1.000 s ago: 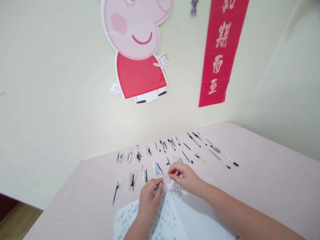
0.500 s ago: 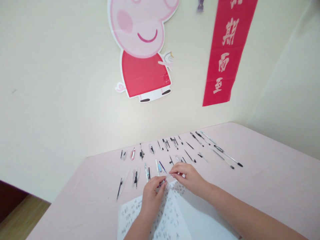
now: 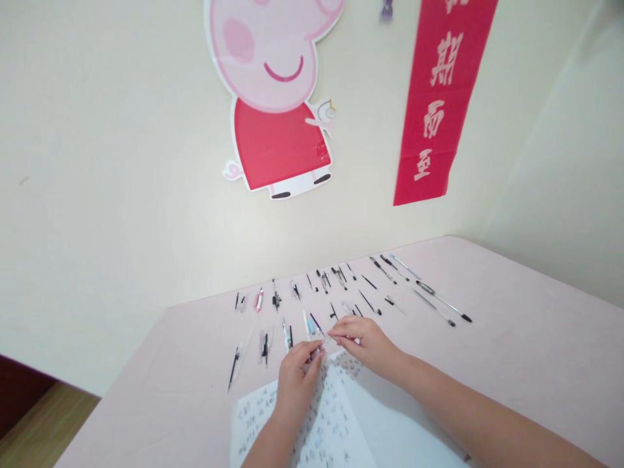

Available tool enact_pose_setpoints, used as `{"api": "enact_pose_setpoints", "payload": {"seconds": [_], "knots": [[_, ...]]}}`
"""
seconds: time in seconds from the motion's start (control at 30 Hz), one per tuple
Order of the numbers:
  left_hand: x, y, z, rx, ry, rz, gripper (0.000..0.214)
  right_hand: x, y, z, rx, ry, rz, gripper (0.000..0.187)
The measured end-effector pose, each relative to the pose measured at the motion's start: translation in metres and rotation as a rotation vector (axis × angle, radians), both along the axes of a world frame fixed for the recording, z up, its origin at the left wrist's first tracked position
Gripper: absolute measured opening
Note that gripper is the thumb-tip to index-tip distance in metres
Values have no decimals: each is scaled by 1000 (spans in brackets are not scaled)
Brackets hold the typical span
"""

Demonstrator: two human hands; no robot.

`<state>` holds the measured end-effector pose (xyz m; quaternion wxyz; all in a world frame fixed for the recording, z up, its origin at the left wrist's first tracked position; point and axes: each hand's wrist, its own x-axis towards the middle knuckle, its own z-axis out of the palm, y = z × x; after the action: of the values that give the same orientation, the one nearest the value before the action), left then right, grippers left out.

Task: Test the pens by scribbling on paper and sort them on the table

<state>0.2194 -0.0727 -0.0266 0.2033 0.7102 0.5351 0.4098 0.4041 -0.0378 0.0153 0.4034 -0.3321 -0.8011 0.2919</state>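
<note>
Above the top edge of an open notebook [image 3: 312,416], both my hands meet at a small, pale, translucent piece [image 3: 325,342] that looks like part of a pen. My left hand [image 3: 298,370] is closed, thumb and fingers pinching its near end. From the right, my right hand [image 3: 361,338] pinches the other end between thumb and forefinger. Fingers cover most of the piece, so its exact kind is unclear. Just behind the hands lie a dark blue refill [image 3: 316,324] and a light blue pen part [image 3: 311,327].
Pens and pen parts lie in two rows across the pink tabletop [image 3: 511,364]. Among them are a red-and-white pen [image 3: 259,299], a black refill [image 3: 233,368] and a long clear pen [image 3: 444,301]. A pig cutout [image 3: 283,143] and a red banner [image 3: 433,110] hang on the wall behind.
The view has shifted very slightly. Both hands keep their pinch on the translucent piece, with barely any movement of the fingers.
</note>
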Motion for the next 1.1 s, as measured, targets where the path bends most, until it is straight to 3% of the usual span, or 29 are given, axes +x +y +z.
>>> {"api": "enact_pose_setpoints", "payload": {"seconds": [0.53, 0.63, 0.73, 0.8, 0.9, 1.1], "knots": [[-2, 1, -1, 37, -11, 31, 23, 5, 5, 4, -24, -36, -61, 22], [-3, 2, -3, 43, -10, 47, 22, 22, 20, 5, 33, -99, -176, 22], [-3, 3, -4, 38, -5, 47, 22, 49, 39, 3, 65, -230, -394, 23], [-4, 3, -5, 37, -4, 44, 22, 70, 50, 0, 80, -359, -555, 24], [-4, 3, -4, 46, -13, 41, 22, 97, 60, -5, 59, -609, -688, 19], [-3, 3, -3, 52, -16, 39, 22, 112, 65, -14, 9, -822, -713, 19]]}}
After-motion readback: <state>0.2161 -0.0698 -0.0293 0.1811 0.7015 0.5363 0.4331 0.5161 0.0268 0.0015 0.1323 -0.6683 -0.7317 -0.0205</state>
